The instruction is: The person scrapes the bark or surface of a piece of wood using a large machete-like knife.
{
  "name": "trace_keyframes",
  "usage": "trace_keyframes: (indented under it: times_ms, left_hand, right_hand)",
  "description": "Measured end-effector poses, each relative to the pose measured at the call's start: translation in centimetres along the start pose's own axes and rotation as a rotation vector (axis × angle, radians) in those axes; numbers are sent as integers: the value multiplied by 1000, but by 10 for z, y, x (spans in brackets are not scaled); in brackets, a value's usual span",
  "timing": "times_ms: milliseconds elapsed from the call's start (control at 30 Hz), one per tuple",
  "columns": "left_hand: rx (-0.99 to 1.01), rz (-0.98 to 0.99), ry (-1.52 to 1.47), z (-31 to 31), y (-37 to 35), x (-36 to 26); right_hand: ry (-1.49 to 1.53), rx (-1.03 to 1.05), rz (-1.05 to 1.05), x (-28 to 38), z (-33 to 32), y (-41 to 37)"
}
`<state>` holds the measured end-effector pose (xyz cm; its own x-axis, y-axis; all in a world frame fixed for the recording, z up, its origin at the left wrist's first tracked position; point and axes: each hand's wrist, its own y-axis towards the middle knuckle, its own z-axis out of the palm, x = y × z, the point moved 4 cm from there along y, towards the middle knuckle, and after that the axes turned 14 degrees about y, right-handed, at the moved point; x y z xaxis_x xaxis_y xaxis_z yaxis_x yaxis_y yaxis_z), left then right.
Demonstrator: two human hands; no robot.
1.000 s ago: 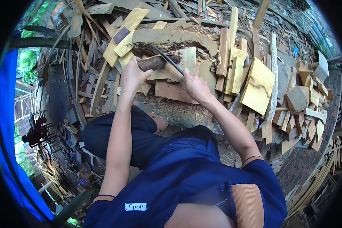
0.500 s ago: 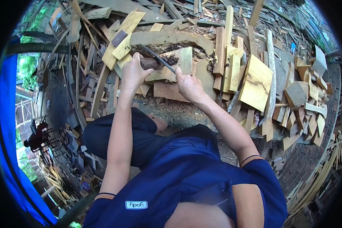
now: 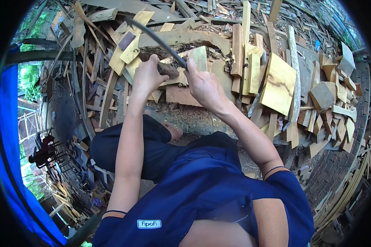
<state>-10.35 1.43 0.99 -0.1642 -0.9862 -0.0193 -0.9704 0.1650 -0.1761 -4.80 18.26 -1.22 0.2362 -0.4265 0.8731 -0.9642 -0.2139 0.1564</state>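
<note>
My left hand (image 3: 147, 78) is wrapped round the left end of a dark brown wood block (image 3: 168, 71), thumb and fingers on its sides. In my right hand (image 3: 205, 84) is the near end of a long dark blade-like tool (image 3: 158, 41), raised and pointing up and to the left over the block. Under and beside the block lie a pale wood piece (image 3: 199, 58) and a reddish board (image 3: 181, 95). Dark shavings lie around them.
Yellow boards stand to the right, among them a wide one (image 3: 278, 84). Beyond it is a heap of cut wood pieces (image 3: 320, 96). A small purple-brown block (image 3: 127, 40) rests on yellow wood at upper left. My knees are below the work spot.
The long tool has lifted off the block area, its far end now higher and further left. My right hand has tilted with it; my left hand has barely moved.
</note>
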Motion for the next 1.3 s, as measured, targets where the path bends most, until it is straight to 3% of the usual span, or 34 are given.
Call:
trace_keyframes:
  times_ms: [100, 167, 267, 433, 600, 700, 867, 967, 1067, 1300]
  left_hand:
    - [-45, -2, -18, 2, -3, 5]
    - [48, -66, -89, 1, -2, 7]
    - [-55, -65, -71, 4, -2, 20]
    - [47, -105, -136, 11, -4, 28]
    - [-36, -98, -186, 6, -11, 27]
    - [-57, -63, -196, 5, -6, 10]
    - [-12, -75, -155, 8, 1, 1]
    - [-42, -55, -157, 11, 1, 6]
    - [-39, -49, -145, 13, 2, 4]
    - [-34, -55, -331, 14, 4, 18]
  right_hand:
    - [31, 34, 84, -27, 21, -8]
    - [-38, 107, 113, -84, 56, -30]
    - [-92, 181, 128, -98, 62, -34]
    - [-83, 264, 187, -65, 41, -24]
    - [68, 41, 68, -29, 22, -8]
    - [40, 27, 83, -42, 20, -5]
    - [-137, 174, 164, -77, 24, -19]
    - [-125, 207, 161, -50, 8, -10]
    - [-87, 64, 5, -14, -5, 2]
    - [-223, 105, 59, -102, 26, -23]
